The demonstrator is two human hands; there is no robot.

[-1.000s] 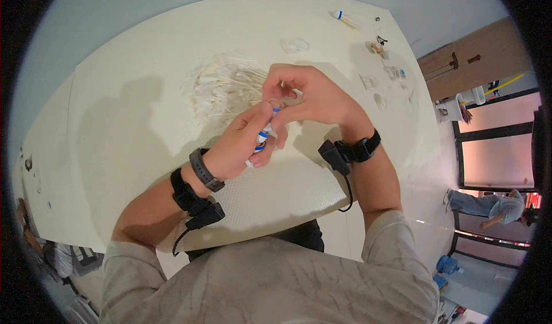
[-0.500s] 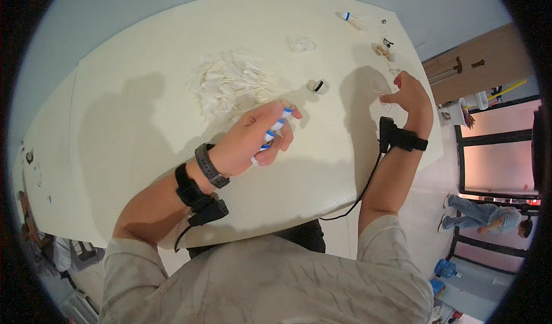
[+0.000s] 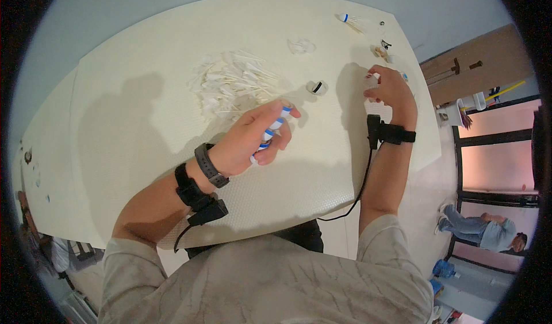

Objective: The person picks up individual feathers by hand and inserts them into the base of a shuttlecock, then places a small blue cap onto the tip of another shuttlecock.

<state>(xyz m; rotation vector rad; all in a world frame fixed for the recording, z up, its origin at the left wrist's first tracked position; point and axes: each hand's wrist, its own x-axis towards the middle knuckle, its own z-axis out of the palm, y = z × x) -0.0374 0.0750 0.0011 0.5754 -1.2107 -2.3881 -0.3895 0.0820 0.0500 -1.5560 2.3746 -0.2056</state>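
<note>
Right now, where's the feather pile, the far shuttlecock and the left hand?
Feather pile (image 3: 233, 85): head view, middle of the heap.
Far shuttlecock (image 3: 352, 23): head view, on its feathers.
Left hand (image 3: 241, 140): head view, near the thumb's base.

Shirt (image 3: 264, 284), grey-beige, short-sleeved; legwear (image 3: 300, 236), black; perforated wristband (image 3: 210, 166), dark grey, left; wrist straps (image 3: 392, 133), black, paired; boxy modules (image 3: 208, 212), cables (image 3: 366, 178), black.

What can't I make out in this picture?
In the head view:
Blue-banded white pieces: partly hidden by the left hand; full count unclear.
Clear piece by the right hand: too small and blurred to tell whether it's gripped.
Piled white feathers: overlapping, so uncountable.
Thin black item, upper right: too small to identify.
</note>
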